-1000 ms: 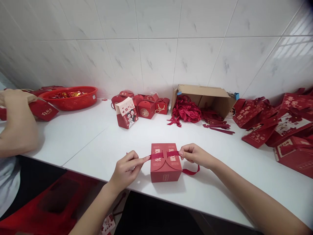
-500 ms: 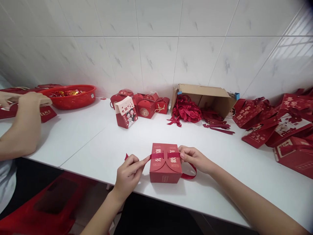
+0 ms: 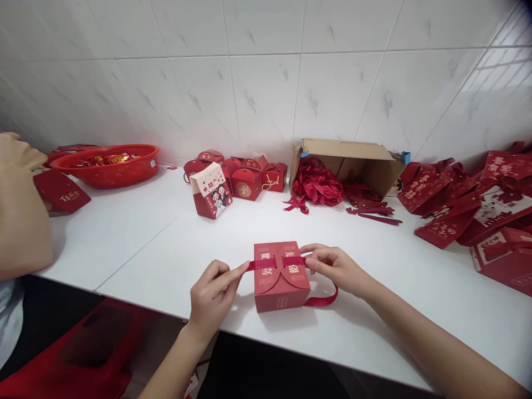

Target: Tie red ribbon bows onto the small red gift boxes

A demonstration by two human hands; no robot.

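Note:
A small red gift box (image 3: pixel 281 280) with gold characters stands near the front edge of the white table (image 3: pixel 137 238). A red ribbon (image 3: pixel 275 262) runs across its lid. My left hand (image 3: pixel 211 293) pinches the ribbon's left end just beside the box. On the other side, my right hand (image 3: pixel 334 267) pinches the ribbon at the box's right edge. The ribbon's free tail loops down onto the table under my right wrist.
A cardboard carton (image 3: pixel 353 163) spilling red ribbons lies on its side by the wall. Several finished red boxes (image 3: pixel 245 180) stand left of it. Flat red boxes (image 3: pixel 474 210) pile at the right. A red bowl (image 3: pixel 106 164) and another person's arm (image 3: pixel 20 210) are at the left.
My hands stay on the ribbon ends with only small shifts. The loose tail has curled nearer the box. The other person's arm at the left has risen closer to the camera.

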